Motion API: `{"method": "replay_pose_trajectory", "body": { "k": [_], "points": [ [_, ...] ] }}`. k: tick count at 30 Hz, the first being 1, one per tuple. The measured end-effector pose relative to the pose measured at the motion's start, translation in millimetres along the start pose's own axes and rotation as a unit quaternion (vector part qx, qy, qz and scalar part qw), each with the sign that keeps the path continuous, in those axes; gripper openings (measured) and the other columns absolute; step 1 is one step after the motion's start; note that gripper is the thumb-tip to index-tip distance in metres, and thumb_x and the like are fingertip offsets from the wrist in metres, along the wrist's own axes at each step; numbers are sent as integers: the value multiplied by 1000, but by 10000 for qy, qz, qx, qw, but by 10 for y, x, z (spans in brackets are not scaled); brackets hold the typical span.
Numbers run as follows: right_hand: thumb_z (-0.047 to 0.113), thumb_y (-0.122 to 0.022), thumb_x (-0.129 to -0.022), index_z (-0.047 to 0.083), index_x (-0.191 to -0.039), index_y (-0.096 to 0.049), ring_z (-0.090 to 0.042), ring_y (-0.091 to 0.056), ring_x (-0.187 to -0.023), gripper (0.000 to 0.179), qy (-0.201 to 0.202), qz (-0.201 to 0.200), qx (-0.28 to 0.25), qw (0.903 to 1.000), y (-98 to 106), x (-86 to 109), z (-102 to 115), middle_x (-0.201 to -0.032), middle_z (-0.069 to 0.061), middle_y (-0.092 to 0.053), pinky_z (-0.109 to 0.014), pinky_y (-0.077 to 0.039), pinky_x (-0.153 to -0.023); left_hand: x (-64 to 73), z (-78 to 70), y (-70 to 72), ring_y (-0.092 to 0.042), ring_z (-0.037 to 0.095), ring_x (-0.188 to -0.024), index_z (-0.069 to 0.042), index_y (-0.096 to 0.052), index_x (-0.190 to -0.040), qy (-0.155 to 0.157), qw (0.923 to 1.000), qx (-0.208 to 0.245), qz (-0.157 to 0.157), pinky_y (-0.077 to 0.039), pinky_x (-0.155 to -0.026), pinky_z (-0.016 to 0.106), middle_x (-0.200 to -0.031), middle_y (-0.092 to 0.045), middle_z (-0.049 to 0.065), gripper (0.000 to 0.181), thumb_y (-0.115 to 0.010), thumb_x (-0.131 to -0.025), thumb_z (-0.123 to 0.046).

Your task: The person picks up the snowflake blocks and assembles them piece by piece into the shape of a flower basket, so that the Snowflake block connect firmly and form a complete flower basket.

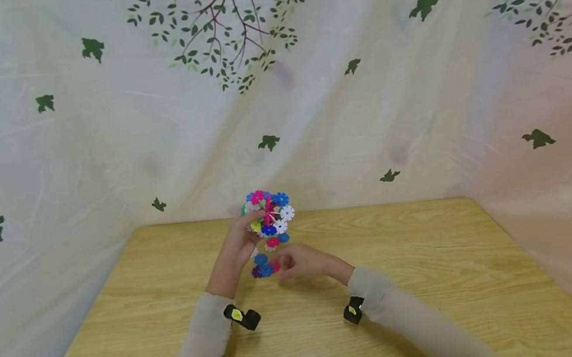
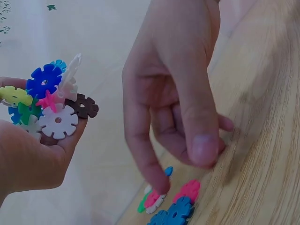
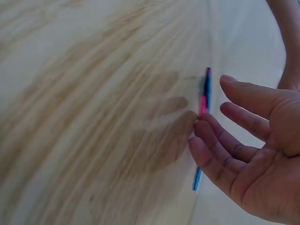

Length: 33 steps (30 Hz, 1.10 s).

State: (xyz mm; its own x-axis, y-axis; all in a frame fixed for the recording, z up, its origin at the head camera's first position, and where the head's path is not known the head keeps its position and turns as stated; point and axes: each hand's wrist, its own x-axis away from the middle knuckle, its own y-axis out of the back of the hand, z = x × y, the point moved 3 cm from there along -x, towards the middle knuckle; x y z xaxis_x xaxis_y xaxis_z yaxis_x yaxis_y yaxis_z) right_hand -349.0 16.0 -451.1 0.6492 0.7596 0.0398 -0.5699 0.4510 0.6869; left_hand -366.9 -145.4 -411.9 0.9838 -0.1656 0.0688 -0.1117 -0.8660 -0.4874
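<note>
My left hand (image 1: 237, 243) holds up a cluster of interlocked snowflake discs (image 1: 269, 230) above the back of the table. Blue, white, pink, yellow, green and dark discs stick out of it at various angles in the left wrist view, where a white disc (image 2: 58, 123) faces the camera. Loose discs, among them a blue one (image 1: 265, 270), lie on the wood below. Beside them hovers my right hand (image 1: 306, 260), fingertips right at a pink disc (image 2: 189, 190). In the right wrist view its fingers (image 3: 213, 159) are loosely bent, with nothing between thumb and fingers.
The wooden table (image 1: 406, 259) reaches back to a pale cloth backdrop (image 1: 310, 111) printed with branches and green shapes. More loose discs, a red-pink one (image 1: 272, 242) among them, lie between the two hands. Each wrist wears a small black camera (image 1: 354, 310).
</note>
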Motion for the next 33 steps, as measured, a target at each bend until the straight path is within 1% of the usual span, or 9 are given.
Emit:
{"method": "replay_pose_trajectory", "body": {
  "k": [4, 8, 10, 13, 19, 22, 25, 29, 33],
  "points": [
    [19, -74, -93, 3, -137, -61, -14, -63, -82, 48, -121, -124, 723, 9972, -71, -120, 18, -98, -11, -72, -24, -52, -75, -7, -9, -1, -62, 15, -106, -13, -51, -134, 52, 10000, -2, 29, -54, -87, 28, -115, -64, -2, 38, -58, -98, -7],
    [25, -74, -94, 7, -125, -68, -20, -68, -104, 37, -204, -211, 1604, 9866, -122, -208, 78, -116, -6, -72, -31, -55, -89, -10, -4, -12, -63, 13, -101, -12, -56, -128, 49, 9999, 4, 127, -54, -84, 27, -109, -67, -4, 31, -58, -97, -4],
    [25, -75, -93, 8, -116, -70, -18, -68, -98, 29, -261, -272, 1880, 9814, -149, -228, 99, -109, -5, -74, -30, -55, -84, -12, 11, -11, -63, 13, -98, -13, -58, -122, 94, 9998, -37, 159, -53, -82, 26, -106, -68, -5, 26, -58, -97, -4],
    [19, -76, -92, 10, -103, -69, -14, -64, -84, 16, -374, -419, 1909, 9800, -178, -220, 106, -95, -2, -72, -25, -53, -74, -13, 37, -2, -61, 15, -100, -12, -57, -125, 172, 9996, -117, 177, -51, -84, 28, -110, -66, -3, 28, -58, -98, -4],
    [12, -74, -93, 7, -89, -71, -8, -53, -74, 7, -268, -585, 1378, 9884, -145, -114, 59, -85, 0, -65, -20, -45, -66, -11, 56, 3, -61, 17, -111, -9, -49, -143, 154, 9990, -333, 269, -54, -91, 30, -121, -63, -1, 45, -58, -98, -7],
    [12, -72, -94, 4, -86, -74, -5, -48, -66, 11, -270, -594, 687, 9955, -58, -34, -32, -78, 2, -63, -18, -40, -60, -20, 61, -5, -64, 14, -102, -10, -56, -134, 122, 9986, -392, 320, -56, -85, 29, -113, -66, -3, 38, -59, -96, -6],
    [7, -71, -94, -2, -86, -75, -3, -46, -61, 12, -421, -741, -52, 9963, 102, 48, -136, -72, 1, -65, -16, -39, -57, -28, 74, -21, -64, 12, -95, -14, -61, -124, 142, 9980, -468, 390, -56, -81, 28, -106, -67, -5, 31, -58, -94, -5],
    [3, -71, -91, -7, -96, -74, -4, -52, -64, 11, -699, -1395, -660, 9855, 393, 167, -246, -76, -6, -70, -19, -44, -57, -28, 104, -49, -63, 12, -93, -17, -63, -117, 254, 9968, -543, 527, -54, -83, 29, -105, -65, -5, 27, -58, -94, -4],
    [4, -69, -94, -5, -113, -69, -15, -61, -66, 21, -833, -2266, -1182, 9632, 668, 294, -268, -83, -13, -69, -27, -51, -56, -25, 157, -70, -65, 13, -91, -17, -64, -112, 379, 9952, -578, 699, -56, -83, 30, -101, -67, -4, 24, -58, -93, -4]
  ]
}}
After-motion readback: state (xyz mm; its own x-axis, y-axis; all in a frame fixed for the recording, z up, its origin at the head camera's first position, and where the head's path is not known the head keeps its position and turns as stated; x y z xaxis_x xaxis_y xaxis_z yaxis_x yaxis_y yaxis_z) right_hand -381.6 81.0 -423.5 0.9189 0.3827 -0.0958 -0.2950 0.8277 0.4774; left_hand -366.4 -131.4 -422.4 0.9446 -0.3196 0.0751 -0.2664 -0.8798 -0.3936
